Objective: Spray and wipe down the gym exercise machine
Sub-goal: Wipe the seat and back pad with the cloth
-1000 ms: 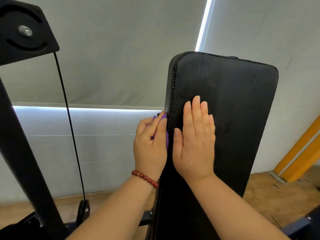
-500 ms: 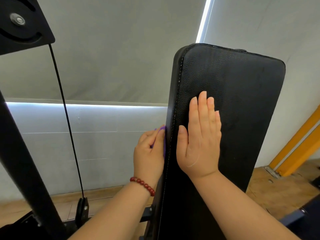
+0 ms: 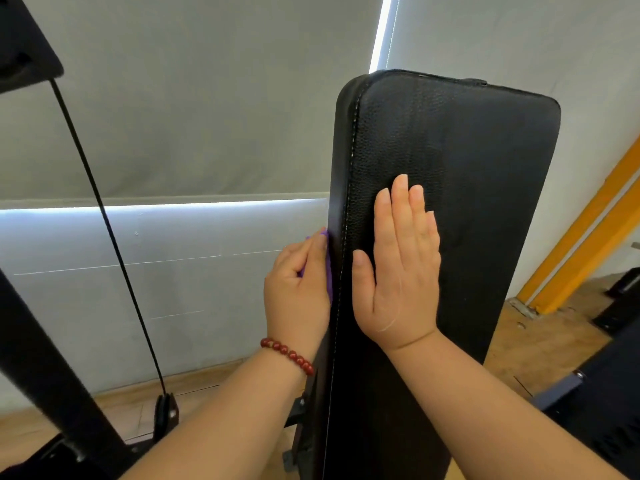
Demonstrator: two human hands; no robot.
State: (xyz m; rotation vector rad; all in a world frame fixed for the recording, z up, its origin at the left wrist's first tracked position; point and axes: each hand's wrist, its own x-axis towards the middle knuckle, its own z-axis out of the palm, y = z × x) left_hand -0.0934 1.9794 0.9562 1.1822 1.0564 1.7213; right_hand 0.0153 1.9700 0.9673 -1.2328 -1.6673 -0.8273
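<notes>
Mid-wipe: left hand [image 3: 298,296] pinches cloth [image 3: 329,275] against pad [image 3: 467,161] edge; right hand [image 3: 398,275] fingers [image 3: 401,202] flat together, bracing; frame [image 3: 34,341] probably left.

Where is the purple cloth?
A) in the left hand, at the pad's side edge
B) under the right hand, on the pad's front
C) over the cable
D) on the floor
A: the left hand holds the cloth against the side edge of the pad; the right hand lies flat and bare on the front.

Gym: padded bench [image 3: 467,202], cable [image 3: 104,216]
</notes>
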